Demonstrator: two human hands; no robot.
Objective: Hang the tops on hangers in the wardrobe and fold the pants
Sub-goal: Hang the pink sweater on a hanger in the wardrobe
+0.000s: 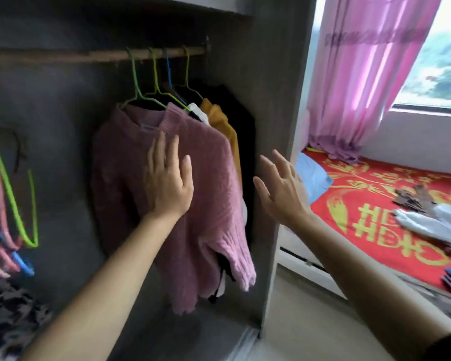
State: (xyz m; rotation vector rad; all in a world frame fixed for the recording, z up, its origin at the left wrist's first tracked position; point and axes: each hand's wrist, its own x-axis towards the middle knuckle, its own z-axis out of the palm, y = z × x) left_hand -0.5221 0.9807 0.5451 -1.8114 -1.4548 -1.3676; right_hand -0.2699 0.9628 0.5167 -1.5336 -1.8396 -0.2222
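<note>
Pink knit sweater (206, 178) already hangs from the wardrobe rod (89, 56), the left grip (167, 186) spread flat against its front. The right grip (281, 194), spread and empty, is the nearer to the white garment (422, 225) lying rightward on the bed (362, 196).

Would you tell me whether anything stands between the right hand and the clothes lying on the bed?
Nothing visible does. The right hand hovers open beside the wardrobe's side panel, and the blue garment and white garment lie uncovered on the bed to its right.
</note>
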